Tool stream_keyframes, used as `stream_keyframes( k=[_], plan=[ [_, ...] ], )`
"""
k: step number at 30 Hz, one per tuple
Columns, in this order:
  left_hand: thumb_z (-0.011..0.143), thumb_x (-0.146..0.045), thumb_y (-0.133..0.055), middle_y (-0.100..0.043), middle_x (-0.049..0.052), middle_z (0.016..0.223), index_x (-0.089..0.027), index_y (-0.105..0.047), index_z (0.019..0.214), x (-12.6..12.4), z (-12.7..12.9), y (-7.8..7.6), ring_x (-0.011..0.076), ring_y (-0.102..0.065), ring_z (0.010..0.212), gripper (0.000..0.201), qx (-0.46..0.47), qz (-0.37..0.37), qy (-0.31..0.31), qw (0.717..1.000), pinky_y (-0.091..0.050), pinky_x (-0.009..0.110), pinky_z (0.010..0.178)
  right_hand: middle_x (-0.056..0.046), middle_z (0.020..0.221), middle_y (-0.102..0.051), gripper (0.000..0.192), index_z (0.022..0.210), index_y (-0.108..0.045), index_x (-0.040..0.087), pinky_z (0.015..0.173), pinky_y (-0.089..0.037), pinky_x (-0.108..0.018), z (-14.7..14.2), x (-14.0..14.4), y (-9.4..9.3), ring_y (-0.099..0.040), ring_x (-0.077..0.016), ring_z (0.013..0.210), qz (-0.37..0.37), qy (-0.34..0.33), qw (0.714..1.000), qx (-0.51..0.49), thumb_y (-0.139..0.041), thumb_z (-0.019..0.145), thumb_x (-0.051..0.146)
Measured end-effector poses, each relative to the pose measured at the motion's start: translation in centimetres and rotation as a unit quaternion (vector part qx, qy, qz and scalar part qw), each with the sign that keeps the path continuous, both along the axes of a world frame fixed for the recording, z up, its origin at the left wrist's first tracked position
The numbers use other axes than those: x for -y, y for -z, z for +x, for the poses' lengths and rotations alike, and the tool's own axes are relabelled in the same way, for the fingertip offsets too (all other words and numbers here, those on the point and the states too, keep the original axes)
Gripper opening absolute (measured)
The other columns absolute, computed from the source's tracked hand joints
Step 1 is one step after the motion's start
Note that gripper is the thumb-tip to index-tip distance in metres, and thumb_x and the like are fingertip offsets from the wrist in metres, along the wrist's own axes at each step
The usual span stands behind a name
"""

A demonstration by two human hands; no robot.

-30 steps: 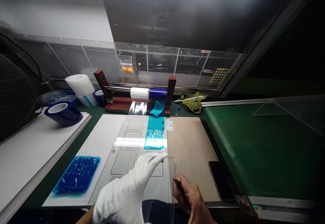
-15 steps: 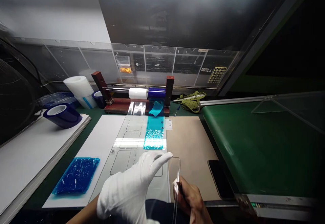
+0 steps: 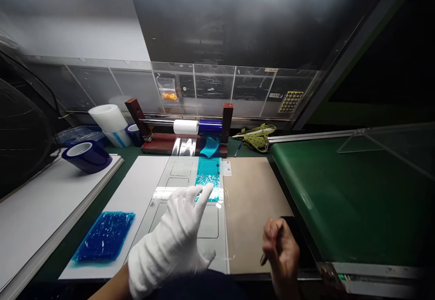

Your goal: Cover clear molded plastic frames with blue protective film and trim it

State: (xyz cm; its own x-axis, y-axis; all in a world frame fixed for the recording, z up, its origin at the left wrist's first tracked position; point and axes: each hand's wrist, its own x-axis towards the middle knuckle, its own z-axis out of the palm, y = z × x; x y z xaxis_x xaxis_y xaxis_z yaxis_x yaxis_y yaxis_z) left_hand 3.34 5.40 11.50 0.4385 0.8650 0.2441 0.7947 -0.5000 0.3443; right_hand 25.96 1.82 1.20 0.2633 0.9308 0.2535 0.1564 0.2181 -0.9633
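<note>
My left hand [image 3: 173,236], in a white glove, spans a clear plate [image 3: 220,234], fingers at its far edge and thumb at its near edge. The plate is hard to see; faint glints mark its right corners. Beneath it lies a grey sheet with black outlines [image 3: 178,168]. Teal film [image 3: 208,166] lies at the far part of that sheet, just past my fingertips. My right hand [image 3: 281,250] is bare and closed round a thin dark tool [image 3: 263,259], whose kind I cannot make out. It hovers over the right side of the brown board [image 3: 249,200].
A wooden stand [image 3: 183,146] at the back carries a white roll [image 3: 186,127] and a blue roll [image 3: 210,126]. A blue film stack [image 3: 103,239] lies at left, near a blue tape roll [image 3: 86,157]. A green surface [image 3: 340,191] borders the right.
My right hand has moved right, away from the clear plate. The plate, earlier seen edge-on, is now turned flatter in my left hand, whose fingers have shifted left and farther away.
</note>
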Motion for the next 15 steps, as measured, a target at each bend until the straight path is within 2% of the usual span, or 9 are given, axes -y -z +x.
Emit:
stream_keyframes(
  k=[2, 3, 4, 5, 7, 9, 11, 14, 15],
  plan=[
    [0.05, -0.036, -0.073, -0.037, 0.021, 0.136, -0.016, -0.021, 0.145, -0.2, -0.6, 1.2, 0.0455, -0.035, 0.122, 0.11, 0.012, -0.002, -0.028, 1.0, -0.031, 0.063, 0.099, 0.006, 0.061, -0.038, 0.038, 0.075, -0.04, 0.024, 0.05, -0.036, -0.024, 1.8, -1.8, 3.3, -0.04, -0.0113, 0.051, -0.111, 0.063, 0.985, 0.119, -0.051, 0.081, 0.059],
    [0.05, -0.04, -0.074, -0.035, 0.021, 0.138, -0.016, -0.023, 0.144, -0.4, -1.0, 1.8, 0.0456, -0.03, 0.126, 0.11, 0.045, -0.036, -0.038, 0.998, -0.026, 0.063, 0.103, 0.004, 0.06, -0.044, 0.037, 0.077, -0.043, 0.023, 0.052, -0.039, -0.027, 2.6, -2.5, 5.4, -0.046, -0.0137, 0.053, -0.168, 0.072, 0.964, 0.191, -0.047, 0.082, 0.06],
    [0.05, -0.042, -0.076, -0.032, 0.019, 0.141, -0.017, -0.023, 0.144, -0.5, -1.5, 2.5, 0.0442, -0.026, 0.13, 0.111, 0.111, -0.108, -0.041, 0.987, -0.019, 0.062, 0.107, 0.0, 0.068, -0.054, 0.037, 0.081, -0.046, 0.022, 0.058, -0.044, -0.03, 3.2, -3.1, 7.4, -0.055, -0.0176, 0.062, -0.207, 0.064, 0.943, 0.252, -0.043, 0.083, 0.059],
    [0.052, -0.045, -0.077, -0.03, 0.017, 0.144, -0.019, -0.023, 0.144, -0.5, -1.9, 3.1, 0.0416, -0.022, 0.133, 0.11, 0.2, -0.206, -0.036, 0.957, -0.015, 0.059, 0.11, -0.005, 0.076, -0.061, 0.037, 0.084, -0.049, 0.022, 0.064, -0.046, -0.033, 3.8, -3.5, 9.2, -0.061, -0.0211, 0.071, -0.231, 0.048, 0.928, 0.289, -0.039, 0.084, 0.057],
    [0.06, -0.055, -0.071, -0.031, 0.015, 0.146, -0.021, -0.023, 0.144, -0.5, -2.7, 4.4, 0.0359, -0.026, 0.134, 0.102, 0.374, -0.41, -0.003, 0.832, -0.017, 0.056, 0.111, -0.012, 0.096, -0.066, 0.041, 0.093, -0.053, 0.019, 0.076, -0.048, -0.04, 4.3, -3.8, 11.7, -0.063, -0.0278, 0.09, -0.25, 0.028, 0.913, 0.321, -0.036, 0.084, 0.054],
    [0.072, -0.067, -0.051, -0.04, 0.019, 0.14, -0.014, -0.028, 0.142, -0.2, -3.1, 5.7, 0.0328, -0.04, 0.127, 0.091, 0.466, -0.533, 0.037, 0.706, -0.03, 0.054, 0.105, -0.017, 0.114, -0.062, 0.05, 0.109, -0.054, 0.015, 0.088, -0.046, -0.045, 4.0, -3.6, 11.6, -0.058, -0.0316, 0.107, -0.229, 0.023, 0.913, 0.337, -0.038, 0.083, 0.054],
    [0.074, -0.074, -0.036, -0.047, 0.025, 0.133, -0.001, -0.034, 0.137, 0.3, -3.1, 6.9, 0.0316, -0.051, 0.116, 0.096, 0.53, -0.593, 0.053, 0.604, -0.038, 0.05, 0.097, -0.017, 0.128, -0.055, 0.06, 0.126, -0.047, 0.013, 0.097, -0.043, -0.047, 3.0, -3.0, 9.0, -0.051, -0.0311, 0.119, -0.166, 0.011, 0.916, 0.364, -0.042, 0.083, 0.055],
    [0.067, -0.075, -0.045, -0.049, 0.028, 0.129, 0.008, -0.035, 0.133, 1.2, -2.5, 8.2, 0.0296, -0.055, 0.108, 0.106, 0.656, -0.652, 0.045, 0.379, -0.04, 0.043, 0.093, -0.012, 0.138, -0.047, 0.072, 0.14, -0.033, 0.018, 0.104, -0.039, -0.048, -0.1, -2.0, 2.5, -0.042, -0.0289, 0.129, -0.035, -0.06, 0.91, 0.409, -0.053, 0.082, 0.055],
    [0.065, -0.074, -0.049, -0.05, 0.028, 0.128, 0.009, -0.035, 0.132, 1.5, -2.4, 8.5, 0.0297, -0.056, 0.107, 0.107, 0.681, -0.657, 0.041, 0.321, -0.04, 0.042, 0.091, -0.013, 0.141, -0.044, 0.079, 0.143, -0.027, 0.018, 0.107, -0.034, -0.052, -1.3, -1.7, 0.5, -0.038, -0.0304, 0.132, 0.009, -0.092, 0.899, 0.427, -0.056, 0.08, 0.056]
  ],
)
